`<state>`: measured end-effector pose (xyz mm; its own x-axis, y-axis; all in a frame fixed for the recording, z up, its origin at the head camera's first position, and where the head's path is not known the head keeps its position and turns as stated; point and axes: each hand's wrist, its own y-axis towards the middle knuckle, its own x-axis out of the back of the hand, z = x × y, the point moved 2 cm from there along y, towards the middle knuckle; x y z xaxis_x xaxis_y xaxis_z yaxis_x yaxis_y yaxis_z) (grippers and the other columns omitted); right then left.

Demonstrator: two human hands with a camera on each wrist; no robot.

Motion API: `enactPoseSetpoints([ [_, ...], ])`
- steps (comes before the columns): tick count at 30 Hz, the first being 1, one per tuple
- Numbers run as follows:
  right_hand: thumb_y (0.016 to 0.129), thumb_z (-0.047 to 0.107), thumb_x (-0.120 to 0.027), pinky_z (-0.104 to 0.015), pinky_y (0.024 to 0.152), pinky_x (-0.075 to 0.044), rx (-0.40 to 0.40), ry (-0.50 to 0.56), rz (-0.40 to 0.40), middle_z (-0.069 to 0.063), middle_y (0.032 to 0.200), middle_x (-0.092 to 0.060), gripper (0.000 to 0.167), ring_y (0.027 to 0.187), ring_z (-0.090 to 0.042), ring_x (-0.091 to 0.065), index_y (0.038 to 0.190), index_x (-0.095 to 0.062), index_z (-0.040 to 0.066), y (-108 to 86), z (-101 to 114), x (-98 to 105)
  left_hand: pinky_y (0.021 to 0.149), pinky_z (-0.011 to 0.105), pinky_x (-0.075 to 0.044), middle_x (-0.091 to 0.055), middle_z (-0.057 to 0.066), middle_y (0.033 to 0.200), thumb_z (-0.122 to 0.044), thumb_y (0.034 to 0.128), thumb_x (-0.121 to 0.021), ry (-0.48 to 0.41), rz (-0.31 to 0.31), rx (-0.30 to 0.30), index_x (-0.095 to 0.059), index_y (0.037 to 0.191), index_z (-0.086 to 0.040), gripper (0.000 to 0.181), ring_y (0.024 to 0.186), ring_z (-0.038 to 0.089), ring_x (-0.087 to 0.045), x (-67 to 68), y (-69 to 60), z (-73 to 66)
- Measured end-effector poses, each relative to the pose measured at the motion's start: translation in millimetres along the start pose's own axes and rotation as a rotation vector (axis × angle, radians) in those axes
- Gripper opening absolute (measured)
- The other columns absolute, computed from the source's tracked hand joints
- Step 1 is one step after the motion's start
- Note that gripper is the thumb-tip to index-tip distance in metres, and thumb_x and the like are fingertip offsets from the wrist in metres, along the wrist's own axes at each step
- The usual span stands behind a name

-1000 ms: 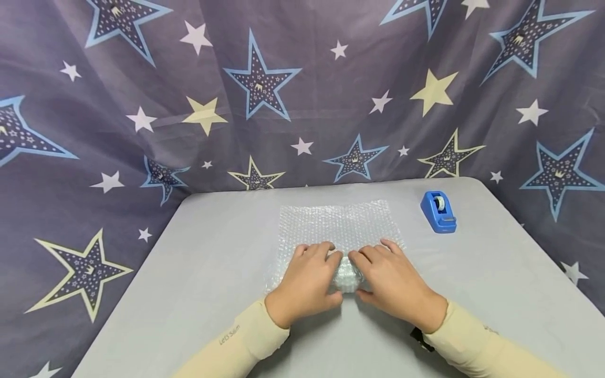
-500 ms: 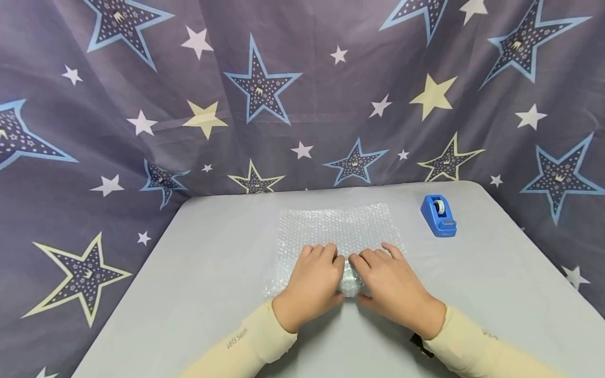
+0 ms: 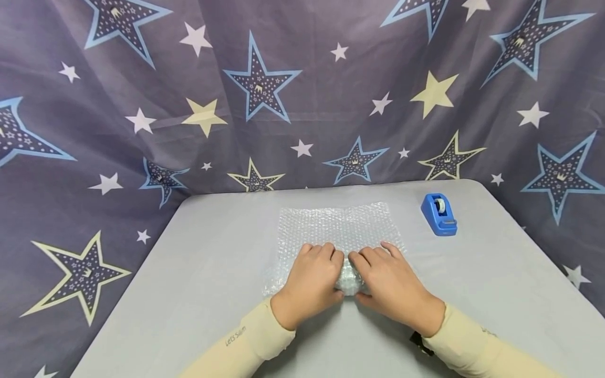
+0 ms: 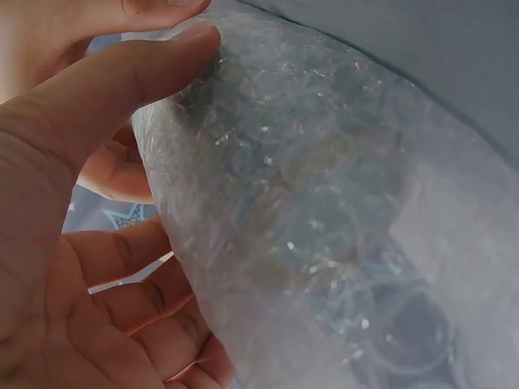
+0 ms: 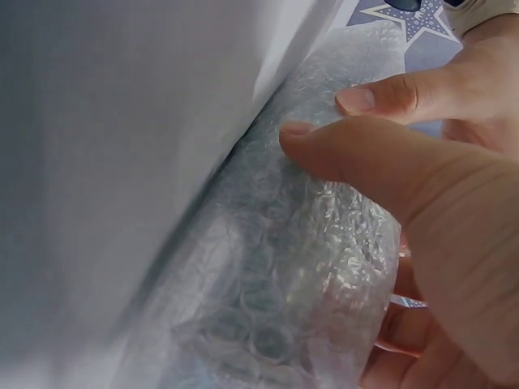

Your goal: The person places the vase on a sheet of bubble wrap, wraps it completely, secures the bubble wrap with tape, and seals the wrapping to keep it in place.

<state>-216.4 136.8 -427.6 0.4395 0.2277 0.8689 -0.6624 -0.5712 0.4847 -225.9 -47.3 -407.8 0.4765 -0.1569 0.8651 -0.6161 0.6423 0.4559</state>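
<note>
A sheet of bubble wrap lies on the table, its near end rolled into a thick bundle. My left hand grips the left part of this bundle, fingers curled over the far side and thumb on the near side. The right hand holds the right part the same way, a small gap between the two hands. In the left wrist view, blurred rounded shapes show through the wrap; whatever is inside cannot be made out. Both thumbs press the wrap in the right wrist view.
A blue tape dispenser with a roll of tape stands at the table's back right. The table has a pale grey cover. Behind it and at both sides hangs a dark curtain printed with stars.
My left hand has shifted slightly right and its fingers have drawn closer together over the bundle. The right hand stays nearly in place. The flat sheet and the dispenser have not moved.
</note>
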Motion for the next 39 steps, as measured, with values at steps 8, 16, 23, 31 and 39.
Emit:
enactPoseSetpoints([
  [8, 0.061, 0.042, -0.094, -0.060, 0.106, -0.043, 0.001, -0.021, 0.028, -0.005, 0.113, -0.069, 0.080, 0.105, -0.027, -0.067, 0.127, -0.064, 0.009, -0.2, 0.4, -0.1, 0.075, 0.037, -0.043, -0.063, -0.002, 0.090, -0.044, 0.0592, -0.092, -0.019, 0.017, -0.002, -0.070, 0.103, -0.013, 0.058, 0.077, 0.017, -0.065, -0.1, 0.0, 0.5],
  [16, 0.061, 0.040, -0.095, -0.058, 0.104, -0.044, 0.000, -0.005, 0.032, -0.005, 0.111, -0.070, 0.077, 0.103, -0.026, -0.068, 0.125, -0.065, 0.009, -1.1, 0.5, -1.7, 0.074, 0.036, -0.041, -0.062, -0.002, 0.090, -0.045, 0.0616, -0.091, -0.030, 0.025, -0.009, -0.071, 0.102, -0.014, 0.055, 0.076, 0.016, -0.065, -0.9, -1.6, -0.5],
  [23, 0.060, 0.040, -0.094, -0.052, 0.092, -0.050, 0.017, -0.011, 0.029, -0.005, 0.105, -0.069, 0.074, 0.094, -0.025, -0.068, 0.121, -0.066, 0.008, 2.2, 3.2, -0.5, 0.074, 0.037, -0.041, -0.061, -0.003, 0.089, -0.043, 0.0627, -0.090, -0.044, 0.020, -0.009, -0.070, 0.100, -0.015, 0.051, 0.076, 0.017, -0.064, -1.1, -4.8, -0.2],
  [31, 0.063, 0.039, -0.089, -0.056, 0.096, -0.050, 0.024, -0.017, 0.009, -0.006, 0.105, -0.069, 0.072, 0.095, -0.026, -0.069, 0.122, -0.065, 0.007, 2.8, -0.5, -1.4, 0.074, 0.037, -0.042, -0.061, -0.002, 0.089, -0.040, 0.0645, -0.087, -0.055, 0.015, -0.019, -0.070, 0.101, -0.014, 0.048, 0.074, 0.017, -0.063, -1.9, -2.1, 0.6],
  [39, 0.066, 0.040, -0.087, -0.053, 0.093, -0.050, 0.024, -0.011, 0.015, -0.006, 0.107, -0.069, 0.072, 0.097, -0.026, -0.067, 0.126, -0.064, 0.006, 6.0, -1.6, -1.8, 0.075, 0.037, -0.043, -0.062, -0.002, 0.092, -0.043, 0.0660, -0.087, -0.054, 0.018, -0.020, -0.071, 0.102, -0.014, 0.049, 0.076, 0.017, -0.065, -1.9, -0.2, 5.0],
])
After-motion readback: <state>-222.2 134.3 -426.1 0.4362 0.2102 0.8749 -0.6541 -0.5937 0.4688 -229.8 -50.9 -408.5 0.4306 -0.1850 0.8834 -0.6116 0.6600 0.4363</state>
